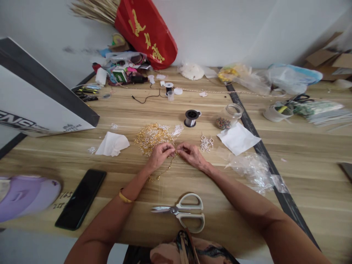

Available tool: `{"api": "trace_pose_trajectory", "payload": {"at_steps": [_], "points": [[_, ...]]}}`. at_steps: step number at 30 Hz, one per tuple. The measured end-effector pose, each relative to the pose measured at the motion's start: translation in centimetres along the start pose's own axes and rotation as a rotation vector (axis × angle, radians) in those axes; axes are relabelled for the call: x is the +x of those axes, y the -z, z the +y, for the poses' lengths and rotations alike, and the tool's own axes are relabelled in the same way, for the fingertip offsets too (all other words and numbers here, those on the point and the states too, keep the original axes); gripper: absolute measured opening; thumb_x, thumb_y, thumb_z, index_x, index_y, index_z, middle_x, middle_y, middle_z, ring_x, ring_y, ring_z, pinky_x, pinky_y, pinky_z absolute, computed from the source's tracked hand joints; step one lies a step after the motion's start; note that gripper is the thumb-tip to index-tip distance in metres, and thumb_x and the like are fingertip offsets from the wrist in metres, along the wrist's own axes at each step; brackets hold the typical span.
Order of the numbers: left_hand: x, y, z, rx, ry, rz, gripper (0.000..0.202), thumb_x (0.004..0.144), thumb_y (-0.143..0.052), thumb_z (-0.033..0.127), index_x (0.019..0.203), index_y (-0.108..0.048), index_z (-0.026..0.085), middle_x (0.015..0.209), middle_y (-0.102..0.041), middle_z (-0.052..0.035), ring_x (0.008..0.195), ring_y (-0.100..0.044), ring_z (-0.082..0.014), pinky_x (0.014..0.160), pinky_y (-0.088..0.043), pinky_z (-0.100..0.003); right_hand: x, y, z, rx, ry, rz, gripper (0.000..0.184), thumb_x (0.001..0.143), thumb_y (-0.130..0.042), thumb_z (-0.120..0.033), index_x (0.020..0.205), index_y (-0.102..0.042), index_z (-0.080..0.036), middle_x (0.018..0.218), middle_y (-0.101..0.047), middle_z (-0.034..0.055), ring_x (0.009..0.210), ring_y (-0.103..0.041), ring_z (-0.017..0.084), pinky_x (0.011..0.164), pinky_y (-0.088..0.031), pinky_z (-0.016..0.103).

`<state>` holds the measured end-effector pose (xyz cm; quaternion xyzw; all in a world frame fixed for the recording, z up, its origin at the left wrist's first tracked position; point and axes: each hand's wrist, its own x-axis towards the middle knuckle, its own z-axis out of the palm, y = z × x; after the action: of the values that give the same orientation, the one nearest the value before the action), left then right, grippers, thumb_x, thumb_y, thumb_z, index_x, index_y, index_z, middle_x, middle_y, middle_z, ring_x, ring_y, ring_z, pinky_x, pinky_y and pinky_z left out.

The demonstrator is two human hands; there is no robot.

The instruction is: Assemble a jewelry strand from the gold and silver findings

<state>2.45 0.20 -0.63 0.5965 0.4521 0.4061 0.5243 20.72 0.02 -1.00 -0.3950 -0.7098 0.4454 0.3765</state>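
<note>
Landmark: white-handled scissors (180,212), lying shut on the wooden table (302,154) at the near edge, blades pointing to the person's left. Directly beyond the scissors, both hands meet fingertip to fingertip. Left hand (161,154): thumb and forefinger pinched on a gold bead strand (162,173), other fingers curled in. Right hand (191,154): likewise pinched, on the same strand's upper end where the two hands touch; what exactly sits between its fingertips is too small to tell. The strand trails from the pinch back toward the scissors and to their left, and its free end lies on the table beside the left wrist. A gold bangle (124,198) sits on the left forearm, left of the scissors. Beyond the hands, farther from the scissors, is a heap of gold and clear pieces (152,136), just touching the left fingers' far side. Beyond the scissors and slightly right is a small cluster of silver findings (206,143), near the right hand but apart from it. Farther out on that line stands a spool of clear thread (191,118). Right of the scissors and beyond them: white paper sheet (238,138), glass jar of coloured beads (229,116), crumpled clear plastic (254,168). Left of the scissors: black phone (81,198), face down or dark; beyond it, a crumpled tissue (112,143).
</note>
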Motion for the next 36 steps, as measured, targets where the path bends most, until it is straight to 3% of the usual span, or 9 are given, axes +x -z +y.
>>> {"api": "trace_pose_trajectory", "payload": {"at_steps": [13,21,26,36], "points": [[-0.2,0.26,-0.4,0.196,-0.113,-0.037,0.014,0.083,-0.058,0.031,0.081,-0.059,0.017,0.069,-0.065,-0.0017,0.065,-0.063,-0.0152,0.063,-0.047,-0.025,0.07,0.07,0.15,0.04,-0.011,0.001,0.02,0.085,-0.055,-0.033,0.09,-0.062,-0.015,0.072,-0.061,0.0013,0.063,-0.052,0.012,0.057,-0.04,0.023],[-0.11,0.24,0.25,0.479,-0.352,0.063,0.008,0.082,-0.058,0.022,0.077,-0.062,0.017,0.08,-0.066,-0.0054,0.076,-0.059,-0.0166,0.073,-0.045,-0.028,0.16,0.09,0.52,0.04,-0.01,-0.008,0.026,0.085,-0.056,-0.035,0.096,-0.064,-0.013,0.074,-0.061,0.0018,0.063,-0.052,0.012,0.058,-0.04,0.023],[-0.06,0.27,0.09,0.553,-0.471,0.113,0.007,0.081,-0.059,0.015,0.074,-0.061,0.016,0.074,-0.066,-0.004,0.07,-0.06,-0.0149,0.069,-0.046,-0.026,0.12,0.09,0.28,0.015,-0.019,-0.003,0.024,0.084,-0.055,-0.034,0.095,-0.063,-0.013,0.071,-0.059,0.0009,0.061,-0.049,0.011,0.056,-0.039,0.022],[-0.24,0.01,0.39,0.589,-0.486,0.132,0.005,0.081,-0.058,0.014,0.078,-0.062,0.017,0.074,-0.068,-0.0018,0.068,-0.063,-0.0128,0.067,-0.049,-0.024,0.08,0.1,0.15,-0.001,-0.004,-0.017,0.021,0.084,-0.054,-0.031,0.093,-0.062,-0.014,0.068,-0.056,0.0001,0.06,-0.046,0.011,0.055,-0.036,0.023]]}}
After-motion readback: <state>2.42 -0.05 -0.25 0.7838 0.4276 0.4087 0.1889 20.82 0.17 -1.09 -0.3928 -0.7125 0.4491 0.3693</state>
